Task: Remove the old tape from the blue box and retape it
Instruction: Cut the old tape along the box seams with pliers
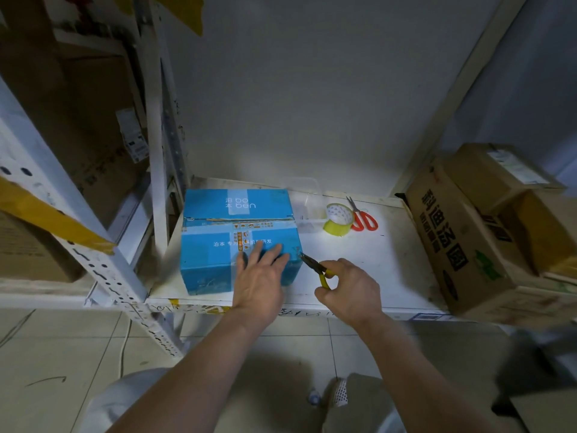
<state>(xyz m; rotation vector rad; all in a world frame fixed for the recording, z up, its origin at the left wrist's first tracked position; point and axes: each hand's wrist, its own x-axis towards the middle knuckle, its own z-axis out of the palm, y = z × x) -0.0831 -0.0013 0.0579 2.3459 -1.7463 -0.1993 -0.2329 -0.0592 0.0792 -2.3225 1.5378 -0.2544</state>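
Our left hand [260,271] lies flat on the blue box [218,239]; right hand [349,287] grips pliers [315,267] at its right edge, bare tabletop [359,260] beyond.

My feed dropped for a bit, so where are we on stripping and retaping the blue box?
Early stage. Nothing looks finished: clear old tape still runs across the blue box. In hand: the left hand steadies the box while the right hand holds yellow-handled pliers at its right edge. Left: peeling, then retaping; the tape roll and red scissors lie untouched behind.
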